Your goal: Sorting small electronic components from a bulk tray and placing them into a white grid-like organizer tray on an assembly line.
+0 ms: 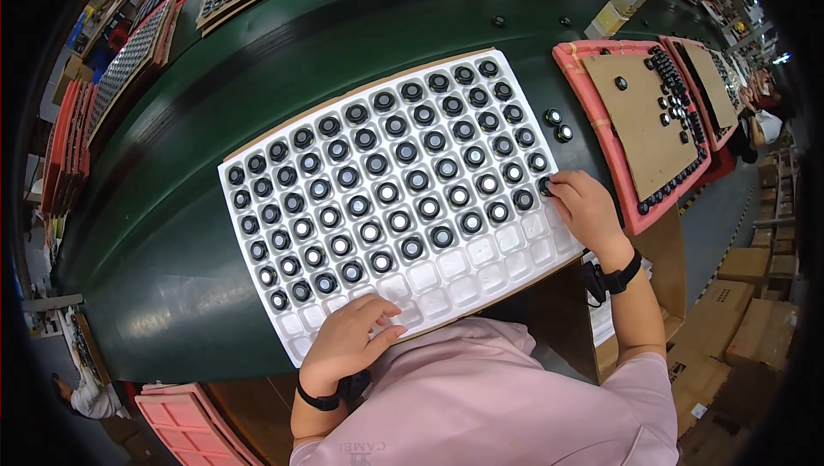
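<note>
A white moulded tray (481,262) with many pockets lies on the green belt in front of me, most pockets filled with small round black parts (388,193); the nearest two rows are bare. My right hand (586,206) pinches one black round part at the tray's right edge, over a pocket. My left hand (352,337) rests with its fingers curled on the tray's near edge, holding nothing that I can see. Two loose black parts (558,124) lie on the belt just right of the tray.
The green conveyor belt (172,234) runs left to right. A pink foam tray (601,123) with cardboard and several black parts sits at the right, more trays behind it. Another pink tray (180,423) is at lower left. Stacked trays line the far side; cardboard boxes stand at right.
</note>
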Tool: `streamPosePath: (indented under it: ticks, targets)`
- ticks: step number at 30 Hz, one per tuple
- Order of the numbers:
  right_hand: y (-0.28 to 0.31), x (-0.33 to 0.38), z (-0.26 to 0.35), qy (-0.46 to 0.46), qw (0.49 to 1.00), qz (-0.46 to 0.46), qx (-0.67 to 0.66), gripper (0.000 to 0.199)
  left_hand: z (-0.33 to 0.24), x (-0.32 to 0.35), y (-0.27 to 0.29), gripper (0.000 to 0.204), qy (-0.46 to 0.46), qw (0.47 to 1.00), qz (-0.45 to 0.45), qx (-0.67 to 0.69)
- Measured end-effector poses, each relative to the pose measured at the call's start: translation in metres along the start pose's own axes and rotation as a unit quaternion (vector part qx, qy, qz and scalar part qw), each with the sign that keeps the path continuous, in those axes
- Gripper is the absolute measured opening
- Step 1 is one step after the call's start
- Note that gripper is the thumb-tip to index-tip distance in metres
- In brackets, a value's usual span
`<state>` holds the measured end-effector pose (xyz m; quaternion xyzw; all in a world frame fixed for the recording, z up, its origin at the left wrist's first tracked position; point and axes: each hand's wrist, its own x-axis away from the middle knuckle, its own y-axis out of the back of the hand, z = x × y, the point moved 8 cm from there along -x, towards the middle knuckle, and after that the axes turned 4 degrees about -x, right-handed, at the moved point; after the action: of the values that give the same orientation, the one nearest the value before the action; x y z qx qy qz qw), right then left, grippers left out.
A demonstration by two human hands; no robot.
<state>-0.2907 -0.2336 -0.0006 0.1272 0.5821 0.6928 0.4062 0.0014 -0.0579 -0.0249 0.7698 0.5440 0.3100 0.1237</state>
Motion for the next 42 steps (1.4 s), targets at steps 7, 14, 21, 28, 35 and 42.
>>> streamPosePath:
  ticks: [7,14,21,28,35,42]
  targets:
    - [0.007,-0.001,0.002,0.031,0.999,0.011,-0.013,0.016,0.000,-0.001,0.000,0.028,0.003,1.000,0.019,-0.013]
    - [0.038,-0.058,-0.015,0.069,0.996,-0.003,-0.056,0.014,-0.001,-0.005,-0.001,0.027,-0.006,1.000,0.017,-0.016]
    - [0.019,-0.194,-0.088,-0.063,0.982,-0.017,-0.177,0.011,-0.003,-0.004,0.003,0.026,0.004,1.000,-0.004,-0.018]
    - [-0.060,-0.277,-0.135,-0.135,0.987,0.082,-0.036,0.020,-0.004,-0.005,0.003,0.026,0.004,1.000,-0.005,-0.012]
    - [-0.105,-0.301,-0.139,-0.186,0.978,0.076,0.051,0.028,-0.004,-0.006,0.003,0.026,0.005,1.000,-0.001,-0.019]
    - [-0.074,-0.298,-0.094,-0.097,0.992,-0.023,-0.071,0.025,-0.006,-0.009,-0.001,0.027,-0.007,1.000,0.004,-0.023]
